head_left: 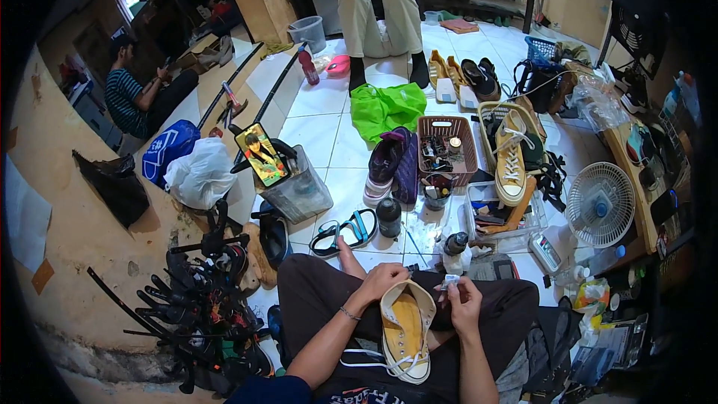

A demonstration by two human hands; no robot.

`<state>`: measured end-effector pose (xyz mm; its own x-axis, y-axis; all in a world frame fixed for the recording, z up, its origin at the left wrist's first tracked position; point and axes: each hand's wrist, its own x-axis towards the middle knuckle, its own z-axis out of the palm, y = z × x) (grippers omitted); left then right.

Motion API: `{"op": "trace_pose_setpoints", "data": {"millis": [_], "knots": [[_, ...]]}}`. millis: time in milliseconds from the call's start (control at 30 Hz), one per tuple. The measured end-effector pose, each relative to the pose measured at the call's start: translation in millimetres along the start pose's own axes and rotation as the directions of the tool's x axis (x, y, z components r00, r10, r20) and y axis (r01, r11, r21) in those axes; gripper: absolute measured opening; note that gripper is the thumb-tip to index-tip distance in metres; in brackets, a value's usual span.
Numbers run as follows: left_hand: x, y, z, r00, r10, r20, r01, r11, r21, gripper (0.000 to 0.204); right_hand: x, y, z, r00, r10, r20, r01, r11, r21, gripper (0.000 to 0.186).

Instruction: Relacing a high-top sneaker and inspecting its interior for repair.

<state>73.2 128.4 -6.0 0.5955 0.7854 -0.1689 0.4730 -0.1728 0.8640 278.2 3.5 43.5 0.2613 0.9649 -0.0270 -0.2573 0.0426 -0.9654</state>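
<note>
A cream canvas sneaker [408,322] with a yellow inside lies on my lap, its toe toward me and its white lace hanging loose to the left. My left hand [383,281] grips it at the far end by the collar; some fingertips are hidden. Just right of the shoe, my right hand [464,301] pinches a small white piece [449,280], too small to identify. Beyond my knees stand a dark bottle [389,217] and a white bottle with a black top [456,253]. Blue-strapped sandals [344,233] lie farther left.
A matching sneaker [511,164] rests on a basket of tools. Nearby are a brown basket [447,129], purple shoes [404,164], a green bag [387,108] and a fan [600,204]. Left, a phone [262,154] stands by a grey bin [298,187]. Two other people sit farther off.
</note>
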Motion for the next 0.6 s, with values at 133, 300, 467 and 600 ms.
{"op": "trace_pose_setpoints", "data": {"millis": [133, 300, 467, 600], "knots": [[-1.1, 1.0, 0.5, 1.0, -0.002, -0.004, 0.002, 0.998, -0.069, 0.035, 3.2, -2.8, 0.9, 1.0, -0.021, 0.008, 0.022, 0.999, -0.032, 0.014], [-0.8, 0.4, 1.2, 0.999, 0.009, -0.036, -0.011, 0.999, -0.04, 0.035, 0.8, 1.5, -0.7, 1.0, -0.003, 0.021, 0.005, 0.996, -0.084, 0.014], [-0.3, 2.1, -0.5, 1.0, 0.001, -0.004, -0.001, 1.0, -0.025, 0.034, 2.2, 5.9, -1.7, 0.999, 0.031, -0.012, -0.032, 0.999, -0.015, 0.012], [-0.7, 2.8, -0.6, 1.0, 0.018, -0.02, -0.018, 0.999, -0.043, 0.034, 3.1, 5.9, -0.6, 0.999, 0.035, -0.032, -0.035, 0.999, 0.009, 0.011]]}}
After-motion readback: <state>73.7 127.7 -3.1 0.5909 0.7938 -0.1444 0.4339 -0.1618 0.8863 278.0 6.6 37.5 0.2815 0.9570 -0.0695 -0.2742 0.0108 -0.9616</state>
